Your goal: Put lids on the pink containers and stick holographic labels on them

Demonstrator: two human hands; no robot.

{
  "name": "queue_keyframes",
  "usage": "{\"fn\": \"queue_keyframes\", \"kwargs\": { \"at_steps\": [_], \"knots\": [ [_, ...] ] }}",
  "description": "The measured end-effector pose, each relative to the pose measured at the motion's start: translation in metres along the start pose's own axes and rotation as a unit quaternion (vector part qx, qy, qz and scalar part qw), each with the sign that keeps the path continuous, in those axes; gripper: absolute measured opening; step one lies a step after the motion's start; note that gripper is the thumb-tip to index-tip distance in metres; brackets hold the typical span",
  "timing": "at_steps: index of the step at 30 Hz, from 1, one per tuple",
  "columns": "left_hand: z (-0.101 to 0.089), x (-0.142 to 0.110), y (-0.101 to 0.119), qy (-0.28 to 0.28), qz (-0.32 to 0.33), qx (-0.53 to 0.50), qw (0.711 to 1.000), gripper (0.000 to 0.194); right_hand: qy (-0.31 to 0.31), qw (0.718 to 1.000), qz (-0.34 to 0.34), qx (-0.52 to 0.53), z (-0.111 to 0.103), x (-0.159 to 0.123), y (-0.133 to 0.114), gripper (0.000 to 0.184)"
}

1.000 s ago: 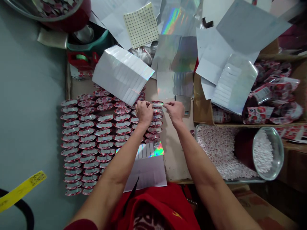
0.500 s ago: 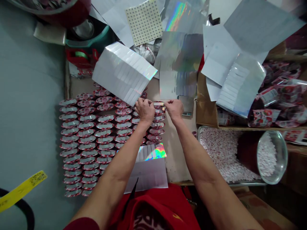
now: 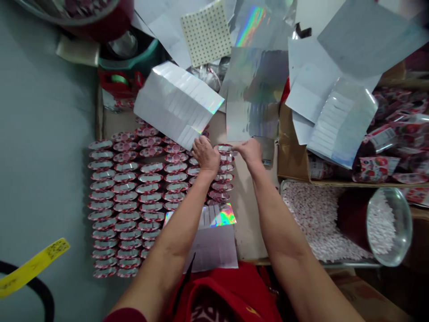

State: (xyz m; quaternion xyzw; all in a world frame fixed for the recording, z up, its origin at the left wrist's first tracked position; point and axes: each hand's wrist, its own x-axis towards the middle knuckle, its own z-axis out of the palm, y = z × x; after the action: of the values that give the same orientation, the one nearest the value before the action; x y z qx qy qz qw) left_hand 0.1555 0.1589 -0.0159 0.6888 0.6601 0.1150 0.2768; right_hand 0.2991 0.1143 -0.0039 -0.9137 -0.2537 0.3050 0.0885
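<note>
Red-and-white packs (image 3: 150, 177) with narrow oval tops stand in tight columns, many with a pale strip across the top. At the far end of the rightmost column, one such pack (image 3: 225, 148) has a shiny silver sticker strip on its top. My left hand (image 3: 206, 156) is bent around the left end of this pack, the thumb by the strip; its fingertips are partly hidden. From the other side, my right hand (image 3: 250, 153) reaches in with a stretched forefinger touching the strip's right end. Below my left forearm lies a holographic sticker sheet (image 3: 217, 243).
Silver sticker sheets (image 3: 181, 105) overlap the back packs, with more sheets (image 3: 253, 89) behind. To the right are an open carton (image 3: 295, 165) of printed packs and a metal tray (image 3: 351, 264) of small white pieces with a tipped tub (image 3: 355, 219). A red tape dispenser (image 3: 122, 85) sits back left.
The sticker strip, earlier stretched between both hands' fingertips, now lies on the pack's top. My right hand has shifted from a pinch to a pointing finger. The camera view moved slightly.
</note>
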Motion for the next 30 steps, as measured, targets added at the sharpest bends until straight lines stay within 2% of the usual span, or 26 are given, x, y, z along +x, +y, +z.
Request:
{"fn": "queue_keyframes", "kwargs": {
  "at_steps": [3, 5, 7, 9, 11, 15, 18, 20, 22, 24, 26, 27, 28, 30],
  "knots": [
    [-0.008, 0.01, 0.001, -0.05, -0.023, -0.029, 0.998, 0.022, -0.045, 0.999, 0.006, 0.029, -0.016, 0.0, 0.004, 0.033],
    [-0.018, 0.014, -0.002, -0.071, -0.005, -0.055, 0.996, 0.02, -0.046, 0.994, -0.016, 0.102, -0.027, -0.006, 0.012, 0.045],
    [-0.028, 0.016, -0.005, -0.04, 0.046, -0.068, 0.996, 0.019, -0.02, 0.974, -0.034, 0.224, -0.035, -0.016, 0.024, 0.049],
    [-0.038, 0.017, -0.007, 0.019, 0.103, -0.046, 0.993, 0.026, -0.035, 0.95, -0.018, 0.309, -0.041, -0.029, 0.038, 0.051],
    [-0.045, 0.022, -0.004, 0.061, 0.14, -0.006, 0.988, 0.036, -0.053, 0.933, 0.009, 0.355, -0.043, -0.043, 0.045, 0.055],
    [-0.052, 0.059, 0.007, 0.077, 0.162, 0.022, 0.984, 0.044, -0.099, 0.91, 0.035, 0.402, -0.038, -0.069, 0.041, 0.058],
    [-0.072, 0.098, 0.012, 0.026, 0.151, 0.099, 0.983, 0.035, -0.102, 0.911, 0.026, 0.399, -0.036, -0.078, 0.039, 0.056],
    [-0.099, 0.116, 0.019, -0.037, 0.14, 0.175, 0.974, 0.023, -0.082, 0.917, 0.01, 0.391, -0.037, -0.081, 0.046, 0.057],
    [-0.135, 0.122, 0.036, -0.063, 0.149, 0.216, 0.963, 0.016, -0.075, 0.909, 0.006, 0.41, -0.042, -0.084, 0.056, 0.057],
    [-0.169, 0.118, 0.064, -0.008, 0.162, 0.225, 0.961, 0.019, -0.085, 0.881, 0.024, 0.465, -0.047, -0.089, 0.064, 0.058],
    [-0.188, 0.109, 0.098, 0.077, 0.199, 0.206, 0.955, 0.029, -0.086, 0.842, 0.052, 0.529, -0.053, -0.093, 0.064, 0.06],
    [-0.191, 0.106, 0.115, 0.102, 0.235, 0.191, 0.948, 0.031, -0.078, 0.824, 0.063, 0.557, -0.055, -0.096, 0.061, 0.06],
    [-0.187, 0.107, 0.13, 0.103, 0.262, 0.179, 0.943, 0.031, -0.068, 0.809, 0.068, 0.58, -0.057, -0.098, 0.056, 0.06],
    [-0.169, 0.122, 0.152, 0.085, 0.301, 0.147, 0.938, 0.031, -0.058, 0.781, 0.06, 0.619, -0.06, -0.1, 0.041, 0.06]
  ]
}}
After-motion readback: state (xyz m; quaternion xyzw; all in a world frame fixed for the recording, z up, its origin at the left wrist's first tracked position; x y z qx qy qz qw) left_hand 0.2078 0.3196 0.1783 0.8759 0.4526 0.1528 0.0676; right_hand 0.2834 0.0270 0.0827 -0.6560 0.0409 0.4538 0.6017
